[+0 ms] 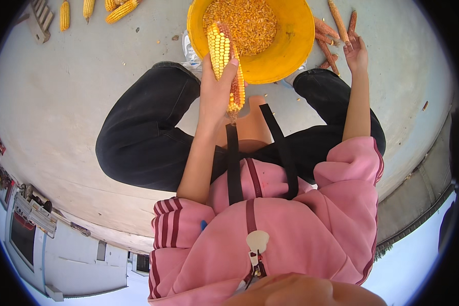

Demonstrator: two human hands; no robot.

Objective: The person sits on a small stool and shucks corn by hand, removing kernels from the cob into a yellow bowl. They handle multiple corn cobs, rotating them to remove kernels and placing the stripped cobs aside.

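My left hand is wrapped round an ear of corn, held tilted over the near rim of a yellow bucket. Yellow kernels cover most of the ear, and a reddish bare strip runs along it. Loose corn kernels lie in the bucket. Off to the right, my right hand has its fingertips at the near end of a long bare corn cob. Several other reddish bare cobs lie on the ground beside that hand.
Several full ears of corn lie at the far left, near a slatted grey object. Scattered kernels dot the concrete floor. My bent knees flank the bucket, with an orange-tan seat between them.
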